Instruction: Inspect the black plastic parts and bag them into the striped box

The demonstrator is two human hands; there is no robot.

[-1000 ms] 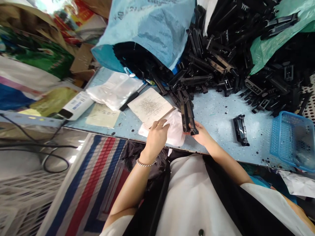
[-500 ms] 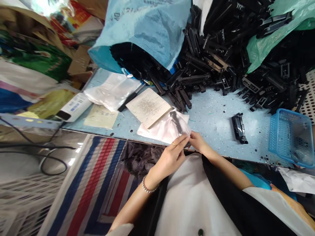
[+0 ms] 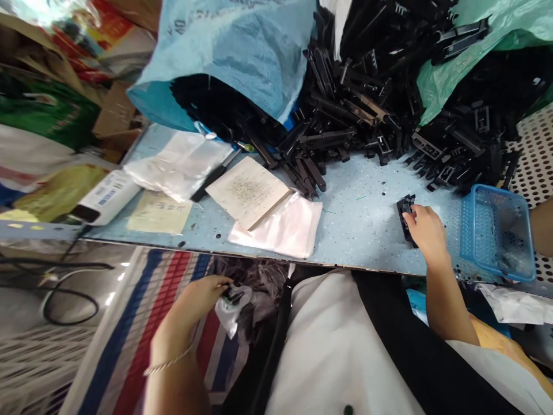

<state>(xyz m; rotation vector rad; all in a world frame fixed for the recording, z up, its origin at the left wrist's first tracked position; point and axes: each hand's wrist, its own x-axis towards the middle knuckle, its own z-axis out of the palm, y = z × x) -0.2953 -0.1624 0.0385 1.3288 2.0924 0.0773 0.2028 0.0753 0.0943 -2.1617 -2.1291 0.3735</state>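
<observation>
Below the table's front edge, my left hand pinches a small clear plastic bag with something black inside it. The bag hangs over a large red, white and blue striped woven bag, beside dark crumpled plastic. On the right of the table my right hand has its thumb and fingers closed around a black plastic part, partly covered by the fingers. A stack of clear flat bags lies at the table's front, partly under a square board with dark specks.
Heaped black parts spill from a blue bag and a green bag at the back. A blue basket stands right, with what looks like another person's arm beyond. Left lie plastic bags and a white box.
My hands were together at the clear bags and have parted. The left moved down and left with the filled bag; the right moved right and took hold of the lone black part.
</observation>
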